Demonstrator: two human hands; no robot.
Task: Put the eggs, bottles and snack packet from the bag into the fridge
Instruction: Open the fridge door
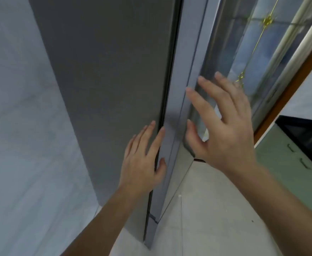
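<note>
Centre of the frame: a tall grey fridge (105,89) seen edge-on, its side panel filling the upper middle and its door (177,100) running from the top centre down to the lower centre.
Fridge door: nearly flush with the body; only a dark seam shows between them, and none of the inside is visible.
Left hand (142,161): lower centre, empty, fingers spread and flat; the fingertips rest on the side panel and across the dark seam, the thumb on the door's edge.
Right hand (223,126): right of centre, empty, fingers spread wide and slightly curled, at the door's outer edge; contact cannot be told.
Wall (18,126): pale, along the left of the frame.
Floor (216,209): light tiles, lower right.
Window (262,43): upper right, glass with gold trim.
Cabinet (290,163): green with dark handles, right edge, under a black counter (303,130).
Eggs, bottles, snack packet, bag: out of view.
</note>
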